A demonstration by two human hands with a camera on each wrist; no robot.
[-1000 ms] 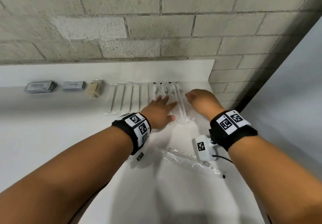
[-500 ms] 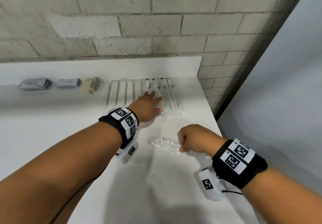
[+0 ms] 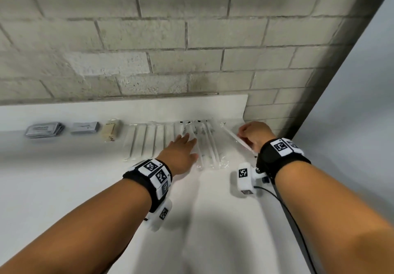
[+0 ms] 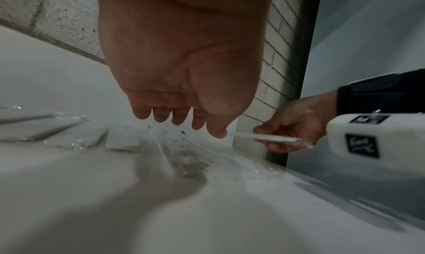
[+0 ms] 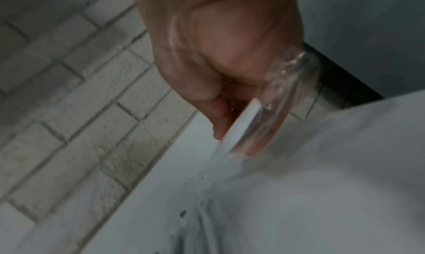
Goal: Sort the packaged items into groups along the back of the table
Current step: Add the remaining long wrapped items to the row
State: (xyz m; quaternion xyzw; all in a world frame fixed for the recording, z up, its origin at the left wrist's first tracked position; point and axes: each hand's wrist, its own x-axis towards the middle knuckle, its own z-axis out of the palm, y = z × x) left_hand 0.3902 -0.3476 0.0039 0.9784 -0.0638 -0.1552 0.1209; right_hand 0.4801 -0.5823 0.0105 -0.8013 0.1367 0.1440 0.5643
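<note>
My right hand [image 3: 252, 133] pinches a long white stick in a clear wrapper [image 3: 235, 138], [image 4: 273, 139], [image 5: 239, 129] above the table's back right corner. The stick points toward the wall. My left hand [image 3: 183, 145] lies flat with straight fingers [image 4: 161, 115] on a bunch of clear-wrapped white sticks [image 3: 210, 145] at the back of the table. Left of that bunch lies a row of white wrapped strips [image 3: 149, 139]. Further left along the back sit a tan packet [image 3: 109, 129], a grey packet [image 3: 84, 127] and a stack of grey packets [image 3: 44, 129].
The white table [image 3: 64, 188] ends at a low white upstand [image 3: 128, 109] under a grey block wall [image 3: 170, 39]. The table's right edge runs beside a pale panel [image 3: 351, 103]. A cable [image 3: 287, 209] trails from my right wrist camera.
My right hand picked up the wrapped stick from the table's front middle and carried it to the back right corner. My left hand stayed on the bunch of wrapped sticks.
</note>
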